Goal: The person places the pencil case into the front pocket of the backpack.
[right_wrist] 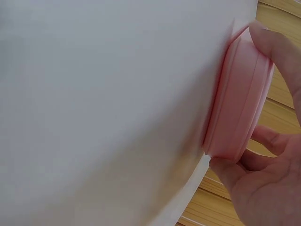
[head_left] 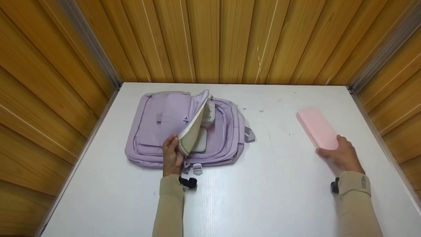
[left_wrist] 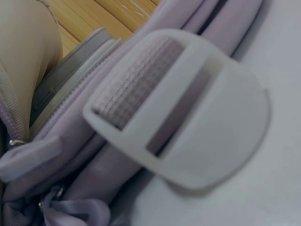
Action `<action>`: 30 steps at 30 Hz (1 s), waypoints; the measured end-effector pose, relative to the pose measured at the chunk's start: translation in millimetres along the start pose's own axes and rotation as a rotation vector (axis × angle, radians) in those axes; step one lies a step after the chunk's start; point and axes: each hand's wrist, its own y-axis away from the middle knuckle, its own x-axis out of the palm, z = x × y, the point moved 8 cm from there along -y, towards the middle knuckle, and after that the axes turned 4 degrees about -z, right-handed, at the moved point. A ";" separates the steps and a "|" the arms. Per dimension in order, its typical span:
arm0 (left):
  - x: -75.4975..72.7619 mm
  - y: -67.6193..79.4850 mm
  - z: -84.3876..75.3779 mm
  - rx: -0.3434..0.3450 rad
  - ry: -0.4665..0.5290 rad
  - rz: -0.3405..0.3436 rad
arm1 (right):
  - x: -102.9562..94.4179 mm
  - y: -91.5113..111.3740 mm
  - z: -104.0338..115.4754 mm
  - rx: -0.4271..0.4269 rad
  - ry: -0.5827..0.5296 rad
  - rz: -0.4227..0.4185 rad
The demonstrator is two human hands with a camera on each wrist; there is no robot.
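Observation:
A lilac backpack [head_left: 164, 123] lies flat on the table, its main compartment unzipped. With fingers and thumb, my left hand [head_left: 171, 154] pinches the edge of the front flap [head_left: 192, 133] and holds it raised, showing its cream lining. Under the flap, one box with a pale lid [head_left: 200, 141] and another pale-lidded box [head_left: 209, 113] are partly visible inside. On the right, my right hand [head_left: 343, 154] grips the near end of a long pink pencil case [head_left: 317, 126]. In the right wrist view, thumb and fingers lie around the end of the case [right_wrist: 240, 96].
The white table [head_left: 256, 194] is bounded by wood-panelled walls [head_left: 230, 42] at the back and sides. A strap buckle [left_wrist: 216, 127] hangs out at the backpack's near edge, and a grey strap end [head_left: 250, 134] sticks out on its right.

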 end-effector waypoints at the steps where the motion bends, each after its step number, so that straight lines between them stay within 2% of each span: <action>1: -0.1 -0.1 0.0 -0.001 0.002 -0.001 | 0.8 -0.2 0.9 -0.005 0.000 0.000; 13: -2.4 -1.3 1.2 0.001 -0.004 -0.005 | 11.3 -2.9 13.3 -0.100 -0.001 0.037; 22: -2.7 -0.9 1.2 0.008 -0.028 -0.007 | 16.1 0.0 19.0 -0.106 -0.076 0.050; 30: -1.1 -0.6 -0.3 0.012 -0.024 0.004 | 13.3 0.0 24.0 -0.138 -0.079 0.025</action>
